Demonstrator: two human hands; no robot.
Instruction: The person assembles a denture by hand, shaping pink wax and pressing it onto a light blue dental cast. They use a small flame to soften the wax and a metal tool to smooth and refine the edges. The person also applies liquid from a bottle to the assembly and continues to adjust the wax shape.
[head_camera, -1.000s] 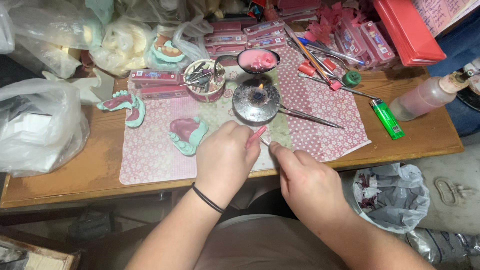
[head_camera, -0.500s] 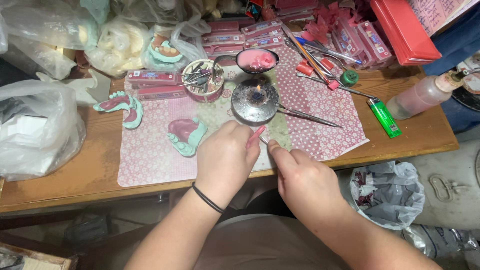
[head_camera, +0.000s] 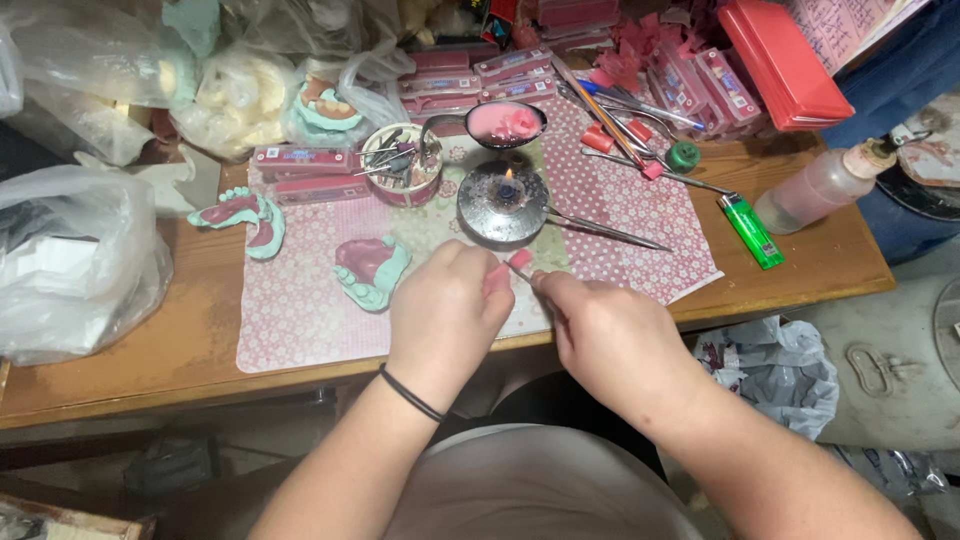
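My left hand (head_camera: 445, 310) and my right hand (head_camera: 610, 335) meet over the front of a pink patterned mat (head_camera: 300, 310). Both pinch a small piece of pink wax (head_camera: 520, 259) between their fingertips. Just behind the fingers stands a round metal burner (head_camera: 503, 205) with a small flame lit. A thin metal tool (head_camera: 610, 232) lies beside the burner, pointing right. A green dental cast with pink wax (head_camera: 370, 268) lies left of my left hand.
Another green and pink cast (head_camera: 245, 215) lies at the mat's left edge. A tin of instruments (head_camera: 402, 165), a spoon of pink wax (head_camera: 505, 123), pink boxes (head_camera: 300, 160), a green lighter (head_camera: 751, 230), a plastic bottle (head_camera: 825, 185) and plastic bags (head_camera: 70, 255) crowd the wooden table (head_camera: 150, 360).
Both hands have stayed together at the mat's front edge, working the pink wax piece; the view has shifted slightly.
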